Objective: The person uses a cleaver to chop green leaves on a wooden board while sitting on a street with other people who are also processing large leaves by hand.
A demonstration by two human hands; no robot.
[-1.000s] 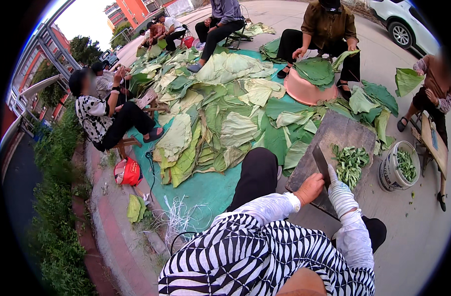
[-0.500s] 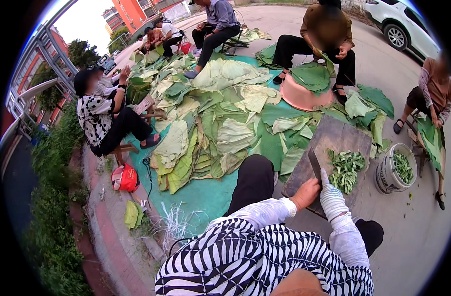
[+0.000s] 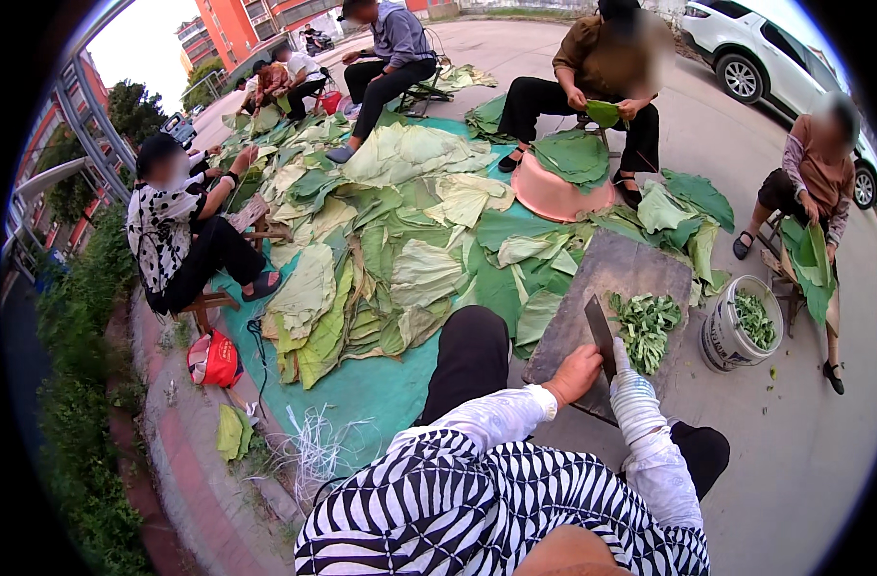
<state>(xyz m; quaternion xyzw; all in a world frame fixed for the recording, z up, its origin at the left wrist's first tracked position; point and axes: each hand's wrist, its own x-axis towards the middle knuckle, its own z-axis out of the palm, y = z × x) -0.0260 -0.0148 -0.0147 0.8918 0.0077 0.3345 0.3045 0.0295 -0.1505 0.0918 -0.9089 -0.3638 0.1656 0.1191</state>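
The cleaver [image 3: 601,333] is being held lower and closer to the pile of cut green stems [image 3: 646,326] on the wooden board [image 3: 602,274] than a second ago. The gloved right hand [image 3: 623,363] is being kept just behind its blade, and the left hand [image 3: 575,372] is being shifted slightly nearer.

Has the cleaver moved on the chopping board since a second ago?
Cannot tell: the cleaver sits left of the chopped greens on the board as before.
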